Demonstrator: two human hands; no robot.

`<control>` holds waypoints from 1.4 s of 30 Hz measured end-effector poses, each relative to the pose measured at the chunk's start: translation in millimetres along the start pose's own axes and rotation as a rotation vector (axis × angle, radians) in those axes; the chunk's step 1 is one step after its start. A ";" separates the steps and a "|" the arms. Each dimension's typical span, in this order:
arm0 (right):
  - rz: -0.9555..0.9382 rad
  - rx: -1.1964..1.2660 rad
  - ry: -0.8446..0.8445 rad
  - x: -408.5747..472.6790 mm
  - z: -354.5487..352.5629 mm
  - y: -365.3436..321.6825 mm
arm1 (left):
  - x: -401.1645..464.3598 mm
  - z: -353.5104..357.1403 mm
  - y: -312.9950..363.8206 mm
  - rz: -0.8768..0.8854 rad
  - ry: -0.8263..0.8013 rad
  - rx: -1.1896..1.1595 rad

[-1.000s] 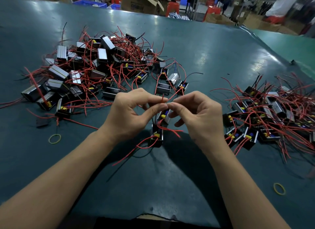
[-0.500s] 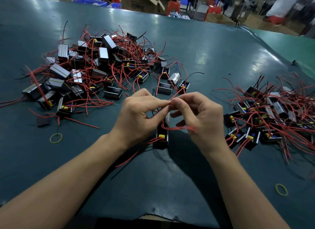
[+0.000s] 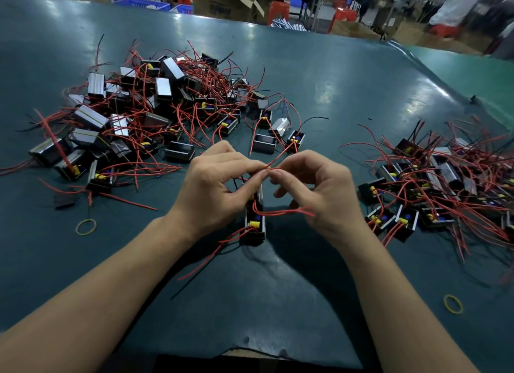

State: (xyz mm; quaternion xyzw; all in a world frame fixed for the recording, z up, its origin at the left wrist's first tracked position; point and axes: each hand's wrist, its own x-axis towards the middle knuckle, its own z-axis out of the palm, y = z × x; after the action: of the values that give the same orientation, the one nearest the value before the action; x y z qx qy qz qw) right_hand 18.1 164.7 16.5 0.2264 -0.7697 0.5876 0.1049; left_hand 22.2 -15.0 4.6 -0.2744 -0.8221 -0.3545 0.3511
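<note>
A small black module (image 3: pixel 255 222) with yellow and blue parts and red wires hangs between my hands above the dark green table (image 3: pixel 333 94). My left hand (image 3: pixel 214 189) pinches its red wire (image 3: pixel 278 212) between thumb and forefinger near the middle of the view. Fingertip to fingertip with it, my right hand (image 3: pixel 319 194) pinches the same wires, and a red wire loop runs across its palm side. The upper part of the module is hidden behind my fingers.
A big heap of similar modules with red wires (image 3: pixel 155 117) lies at the left. A second heap (image 3: pixel 434 183) lies at the right. Yellow rubber bands lie at the left (image 3: pixel 86 227) and lower right (image 3: pixel 453 304). Boxes, crates and people fill the background.
The module has turned more upright under my hands. My fingertips have risen slightly and pulled the red wire ends together; the wire loop now reaches across my right hand.
</note>
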 end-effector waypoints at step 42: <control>0.044 -0.018 0.035 -0.9 -0.3 -5.2 | -1.9 -1.7 2.0 0.022 -0.042 -0.021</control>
State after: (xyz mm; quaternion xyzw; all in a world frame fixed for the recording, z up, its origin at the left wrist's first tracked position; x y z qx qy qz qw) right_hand 21.4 164.0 20.6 0.1983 -0.7777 0.5867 0.1075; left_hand 25.3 -15.5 4.8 -0.2943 -0.8224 -0.3535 0.3347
